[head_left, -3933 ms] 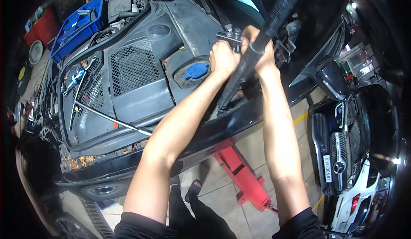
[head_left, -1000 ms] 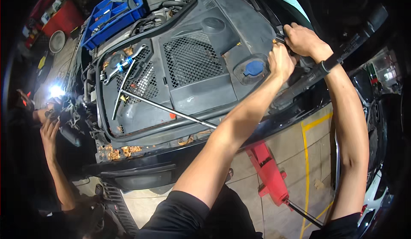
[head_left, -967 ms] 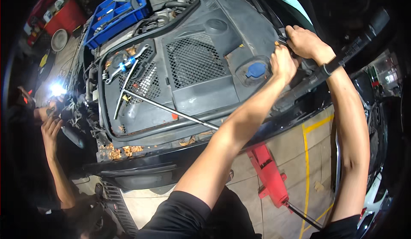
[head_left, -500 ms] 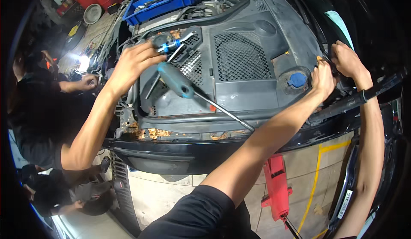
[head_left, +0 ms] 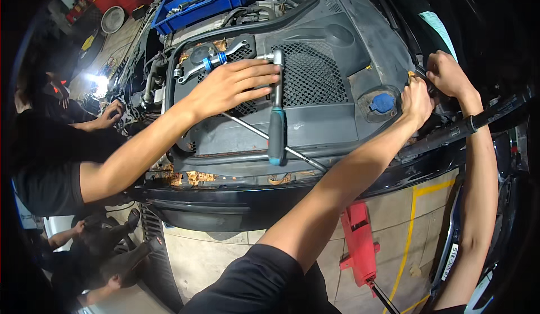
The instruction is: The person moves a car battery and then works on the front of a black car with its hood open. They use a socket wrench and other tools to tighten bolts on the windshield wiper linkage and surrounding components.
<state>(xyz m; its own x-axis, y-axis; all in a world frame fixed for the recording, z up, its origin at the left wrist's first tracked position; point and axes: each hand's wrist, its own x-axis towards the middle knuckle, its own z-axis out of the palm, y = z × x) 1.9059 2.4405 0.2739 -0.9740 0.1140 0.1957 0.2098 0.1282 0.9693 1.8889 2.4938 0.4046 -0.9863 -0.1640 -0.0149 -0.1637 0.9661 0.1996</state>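
Note:
My left hand [head_left: 417,101] is closed at the right edge of the grey engine cover [head_left: 253,137], beside a blue cap [head_left: 382,103]. A tiny orange bit [head_left: 412,74] shows at its fingertips; what it grips is hidden. Just right of it, my right hand [head_left: 448,75] is curled into a fist against dark parts, its contents hidden too. Left of centre a co-worker's hand [head_left: 233,86] reaches over a ratchet [head_left: 276,134] with a teal and black handle. The ratchet crosses a long metal rod [head_left: 306,157] on the cover. A blue-ringed tool [head_left: 215,61] lies by a wrench [head_left: 243,45].
A black strut [head_left: 439,140] runs close to my right forearm. At the far left stands a blue tool tray [head_left: 202,7]. A red floor jack [head_left: 358,241] is on the tiles below the black front edge [head_left: 214,207]. Other people are at the left.
The co-worker's hand has moved right, and the ratchet has swung from tilted to nearly straight up and down, farther right. My hands stay at the same spot; the view has shifted slightly.

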